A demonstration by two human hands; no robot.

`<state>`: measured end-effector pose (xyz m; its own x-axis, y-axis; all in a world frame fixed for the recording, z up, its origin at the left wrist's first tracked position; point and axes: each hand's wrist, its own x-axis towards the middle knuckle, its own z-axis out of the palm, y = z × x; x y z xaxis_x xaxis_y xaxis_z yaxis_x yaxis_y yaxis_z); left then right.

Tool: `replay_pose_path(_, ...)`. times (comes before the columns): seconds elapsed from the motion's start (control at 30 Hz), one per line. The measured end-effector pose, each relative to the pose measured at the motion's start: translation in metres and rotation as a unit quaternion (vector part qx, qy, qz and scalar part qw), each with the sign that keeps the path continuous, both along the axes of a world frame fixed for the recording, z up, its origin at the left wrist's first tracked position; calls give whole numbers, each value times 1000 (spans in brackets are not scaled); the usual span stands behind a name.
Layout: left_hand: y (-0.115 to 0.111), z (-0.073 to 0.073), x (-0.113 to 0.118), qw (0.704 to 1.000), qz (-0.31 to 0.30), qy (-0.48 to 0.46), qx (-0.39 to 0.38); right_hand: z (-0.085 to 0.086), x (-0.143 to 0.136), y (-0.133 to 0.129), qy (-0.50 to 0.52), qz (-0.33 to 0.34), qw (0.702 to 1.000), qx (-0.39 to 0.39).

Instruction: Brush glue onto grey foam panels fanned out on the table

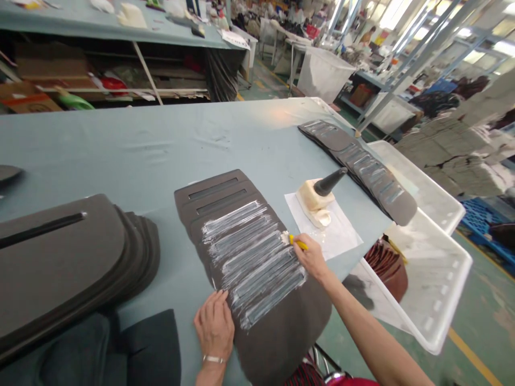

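Several dark grey panels [277, 338] overlap in front of me, their slots edged with streaks of white paste. My right hand [311, 257] is closed around a yellow-handled brush [298, 243], whose whitish tip touches the right end of a slot. At the lower left edge of the panels rests my left hand [216, 324], palm down, fingers lying on the edge and holding nothing. Behind my right hand, a cream container [313, 201] with a dark cone on it sits on a white sheet [341, 236].
A pile of dark panels [60, 252] lies at the left, with dark fabric [151, 348] below it. More pasted panels [358, 161] overlap along the table's [161, 139] right edge. White bins [426, 289] stand beyond that edge.
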<state>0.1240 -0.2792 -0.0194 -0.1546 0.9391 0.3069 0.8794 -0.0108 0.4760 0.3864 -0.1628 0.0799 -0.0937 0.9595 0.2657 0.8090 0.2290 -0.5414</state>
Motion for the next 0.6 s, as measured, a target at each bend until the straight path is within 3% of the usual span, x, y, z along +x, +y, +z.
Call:
replay_pose_path(0.07,0,1,1,1000,3,-3,1,1,5,2,4,-8,1000,2)
replay_pose_path(0.2,-1,1,2,1000,-3,-7,1,0,-3,-9,12,37,999,-23)
replay_pose_path(0.4,2,4,-1,999,-2,-38,-29,5,19,-9,57,-77,995,5)
replay_pose_path(0.5,2,11,-8,993,-6,-108,-38,13,5,-24,102,-47,993,-22)
replay_pose_path(0.6,-10,19,-10,989,2,-149,-22,17,-29,-55,124,23,990,-62)
